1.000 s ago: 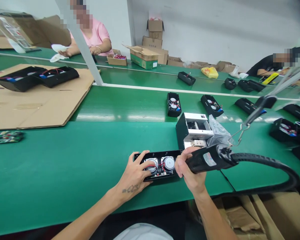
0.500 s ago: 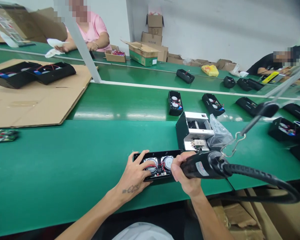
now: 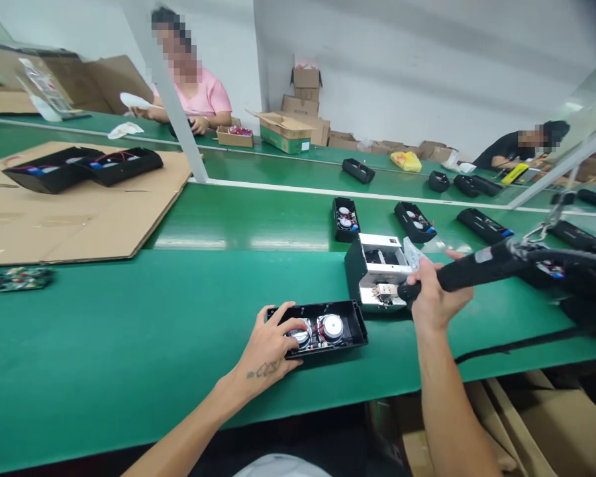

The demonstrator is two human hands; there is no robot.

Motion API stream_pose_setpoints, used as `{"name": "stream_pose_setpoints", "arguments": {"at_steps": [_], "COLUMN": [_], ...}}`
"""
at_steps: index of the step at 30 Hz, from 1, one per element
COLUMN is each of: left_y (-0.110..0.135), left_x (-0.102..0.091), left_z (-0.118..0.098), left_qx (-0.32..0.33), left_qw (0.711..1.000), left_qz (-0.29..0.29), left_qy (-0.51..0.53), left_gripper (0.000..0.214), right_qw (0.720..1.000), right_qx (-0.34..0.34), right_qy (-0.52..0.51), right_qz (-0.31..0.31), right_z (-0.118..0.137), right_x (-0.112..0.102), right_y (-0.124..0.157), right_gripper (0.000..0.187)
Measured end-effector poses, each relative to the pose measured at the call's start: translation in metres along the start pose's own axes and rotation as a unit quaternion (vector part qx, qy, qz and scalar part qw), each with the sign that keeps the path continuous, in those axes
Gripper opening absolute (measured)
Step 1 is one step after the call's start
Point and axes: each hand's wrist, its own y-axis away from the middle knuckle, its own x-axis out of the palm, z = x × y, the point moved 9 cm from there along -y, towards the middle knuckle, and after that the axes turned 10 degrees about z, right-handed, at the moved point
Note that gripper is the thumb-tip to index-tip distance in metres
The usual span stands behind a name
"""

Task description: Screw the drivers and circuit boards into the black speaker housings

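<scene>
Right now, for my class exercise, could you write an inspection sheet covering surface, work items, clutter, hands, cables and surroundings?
Surface: green bench top, flat.
Work items: open black speaker housing, two round speakers inside; screw feeder behind it.
Clutter: cardboard sheet and circuit boards, left.
Grips: left hand on the speaker housing; right hand around an electric screwdriver.
Cables: black cord at the screwdriver's rear.
Surroundings: two co-workers opposite; stacked cartons.

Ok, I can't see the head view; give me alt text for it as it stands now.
The left hand grips an open black case with two round speakers inside, on a green bench. The right hand holds a black cylindrical tool, its front end near a black-and-white machine. More black cases lie beyond.
</scene>
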Motion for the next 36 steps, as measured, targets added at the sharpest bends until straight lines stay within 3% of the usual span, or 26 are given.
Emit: {"name": "stream_pose_setpoints", "arguments": {"at_steps": [3, 7, 11, 16, 19, 22, 25, 28, 31, 33, 36], "left_y": [0.0, 0.001, 0.002, 0.002, 0.004, 0.005, 0.005, 0.003, 0.002, 0.002, 0.003], "left_x": [0.002, 0.004, 0.005, 0.009, 0.011, 0.014, 0.013, 0.011, 0.009, 0.007, 0.007], "left_z": [0.001, 0.001, 0.0, -0.001, -0.001, -0.001, -0.001, 0.001, 0.001, 0.001, 0.001], "left_qx": [-0.002, -0.003, -0.005, -0.007, -0.01, -0.007, -0.007, -0.01, -0.007, -0.007, -0.008], "left_qw": [1.0, 1.0, 1.0, 1.0, 1.0, 1.0, 1.0, 1.0, 1.0, 1.0, 1.0], "left_qz": [0.006, 0.004, 0.006, 0.023, 0.026, 0.025, 0.011, -0.003, -0.007, -0.007, -0.004], "left_qy": [0.004, 0.001, 0.003, -0.002, -0.009, -0.01, -0.002, 0.008, 0.013, 0.019, 0.026], "left_gripper": [0.023, 0.022, 0.019, 0.019, 0.016, 0.017, 0.017, 0.018, 0.019, 0.02, 0.02], "right_qw": [0.998, 0.978, 0.938, 0.895, 0.879, 0.875, 0.914, 0.976, 0.997, 0.999, 1.0], "right_qx": [0.026, 0.117, 0.185, 0.138, 0.124, 0.128, 0.111, 0.05, -0.006, -0.008, 0.015], "right_qy": [0.033, -0.002, -0.132, -0.297, -0.314, -0.298, -0.261, -0.176, -0.075, -0.032, -0.006], "right_qz": [0.046, 0.175, 0.262, 0.302, 0.336, 0.358, 0.289, 0.121, -0.007, -0.022, 0.005], "right_z": [-0.021, -0.031, -0.003, 0.046, 0.053, 0.051, 0.047, 0.039, 0.023, 0.004, -0.022], "right_x": [0.006, 0.028, 0.054, 0.095, 0.12, 0.129, 0.104, 0.05, 0.006, -0.004, -0.004], "right_y": [-0.01, 0.01, 0.056, 0.107, 0.128, 0.132, 0.101, 0.05, 0.013, -0.001, -0.008], "right_gripper": [0.036, 0.04, 0.039, 0.025, 0.026, 0.023, 0.023, 0.034, 0.038, 0.04, 0.045]}}
